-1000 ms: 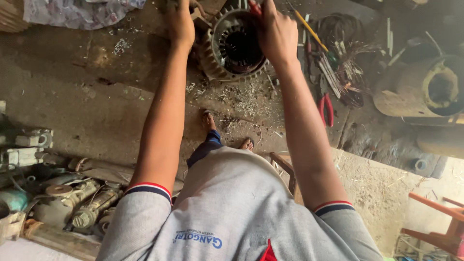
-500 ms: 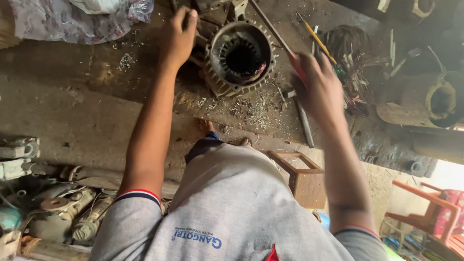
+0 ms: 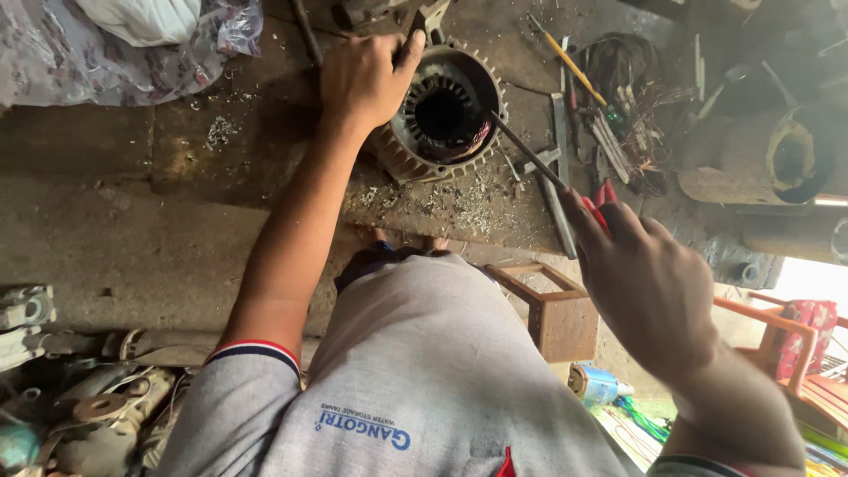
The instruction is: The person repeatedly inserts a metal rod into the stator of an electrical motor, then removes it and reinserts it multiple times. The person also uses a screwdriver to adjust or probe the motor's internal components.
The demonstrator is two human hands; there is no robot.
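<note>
Head view, the one view there is:
Stator housing (image 3: 446, 115): a round, finned metal shell with copper windings in its bore, lying on the grimy surface (image 3: 221, 168) with its open end facing up toward the camera.
Left hand (image 3: 364, 78): curled closed over the housing's rim at about ten o'clock, thumb lying along the top edge, bracing the shell in place.
Right hand (image 3: 649, 287): fisted shut around the red handle of a long screwdriver (image 3: 530, 155); it sits well away from the housing, off toward four o'clock from the bore.
Tool axis: the shaft runs from the right hand up toward ten o'clock, and its tip reaches the housing's rim at roughly three o'clock; whether the tip is touching metal I cannot tell.
Nearer hand: the left is on the housing itself; the right meets it only through the tool.
Around it: metal swarf scattered just below the housing, loose tools and wire tangled (image 3: 618, 97) at two o'clock, a small wooden stool (image 3: 556, 309) below the surface's edge, and a cloth bundle (image 3: 132, 35) at the far left.
</note>
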